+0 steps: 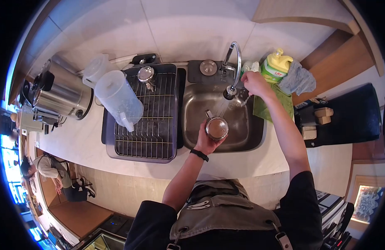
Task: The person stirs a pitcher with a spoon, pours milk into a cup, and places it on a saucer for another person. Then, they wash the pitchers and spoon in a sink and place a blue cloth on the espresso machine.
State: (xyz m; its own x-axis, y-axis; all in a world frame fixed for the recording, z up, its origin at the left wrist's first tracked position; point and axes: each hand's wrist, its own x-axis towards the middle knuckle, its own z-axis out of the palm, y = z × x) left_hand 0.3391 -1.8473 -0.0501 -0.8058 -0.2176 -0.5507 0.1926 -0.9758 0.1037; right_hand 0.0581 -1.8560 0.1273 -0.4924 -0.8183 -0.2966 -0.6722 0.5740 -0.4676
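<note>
My left hand (207, 141) is wrapped round a small steel jug (216, 128) with a handle, held over the front of the steel sink (196, 137). Water sprays from the head of the spring-hose tap (230, 92) just behind the jug. At the sink's back right, my right hand (256, 84) has its fingers bent together beside the tap. Whatever they grip, if anything, is hidden. Close by stand a yellow and green pump bottle of detergent (276, 66) and a green cloth (276, 104) lying over the sink's right edge.
Left of the sink is a dish rack (159, 125) holding two translucent plastic pitchers (117, 96) and another steel jug (146, 75). A big steel urn (67, 98) stands farther left. A grey cloth (299, 79) lies right of the bottle. Another person (55, 175) is at far left.
</note>
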